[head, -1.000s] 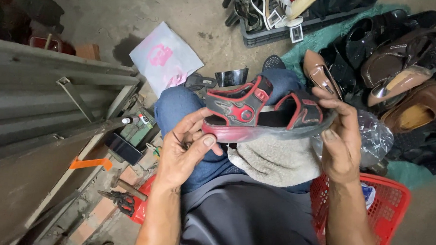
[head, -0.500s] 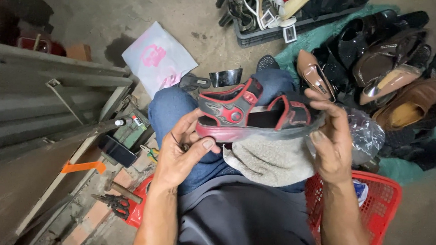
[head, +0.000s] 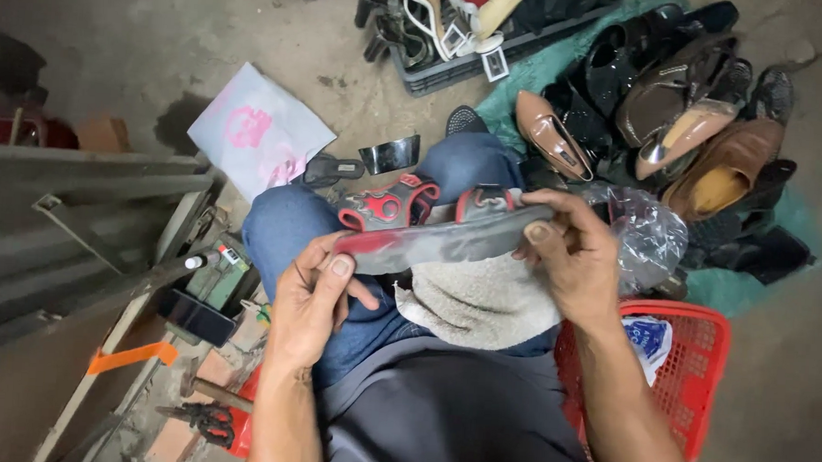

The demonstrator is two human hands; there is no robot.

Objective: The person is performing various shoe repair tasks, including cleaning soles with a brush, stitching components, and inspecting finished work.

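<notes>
I hold a black and red strapped sandal point(head: 430, 227) over my lap, tipped so its grey, red-smeared sole faces me. My left hand point(head: 318, 296) grips the heel end, thumb on the sole's edge. My right hand point(head: 569, 253) grips the toe end, thumb pressed on the sole. A grey-white cloth point(head: 477, 305) lies on my thighs just under the sandal. My knees in blue jeans point(head: 284, 229) show beyond it.
A red plastic basket point(head: 694, 368) stands at my right. Several shoes point(head: 688, 133) lie on a green sheet at the far right, more in a black tray point(head: 459, 37). A white-pink bag point(head: 261, 139), a clear bag point(head: 650, 234), pliers point(head: 200, 419) and grey metal beams point(head: 66, 204) lie left.
The sandal has been rolled away from me, from straps showing to sole facing up. Both hands kept their grip on its ends.
</notes>
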